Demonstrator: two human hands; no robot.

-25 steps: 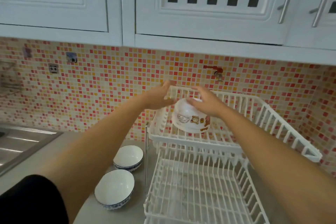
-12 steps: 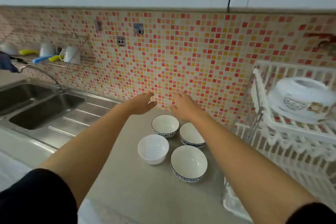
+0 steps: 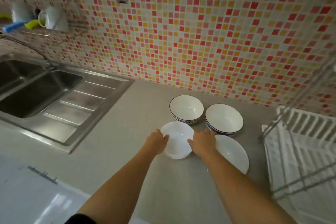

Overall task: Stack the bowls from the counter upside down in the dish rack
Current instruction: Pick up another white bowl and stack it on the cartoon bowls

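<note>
Several bowls stand upright on the grey counter (image 3: 127,151). The plain white bowl (image 3: 179,139) is nearest to me. My left hand (image 3: 157,139) clasps its left rim and my right hand (image 3: 202,142) clasps its right rim, with both thumbs over the edge. The bowl still rests on the counter. Two blue-patterned bowls stand behind it, one at the back (image 3: 186,109) and one to its right (image 3: 224,119). A third such bowl (image 3: 231,152) sits partly under my right forearm. The white wire dish rack (image 3: 300,151) stands at the right edge, with only its lower tier in view.
A steel double sink (image 3: 36,92) with a drainboard lies to the left. Cups and coloured utensils (image 3: 49,18) sit on a wall shelf above it. The mosaic-tiled wall (image 3: 181,42) with a socket closes off the back of the counter.
Both hands left the printed bowl upside down in the rack's upper tier, swung left and down to the counter, and now close on the plain white bowl. The view tilted down.
</note>
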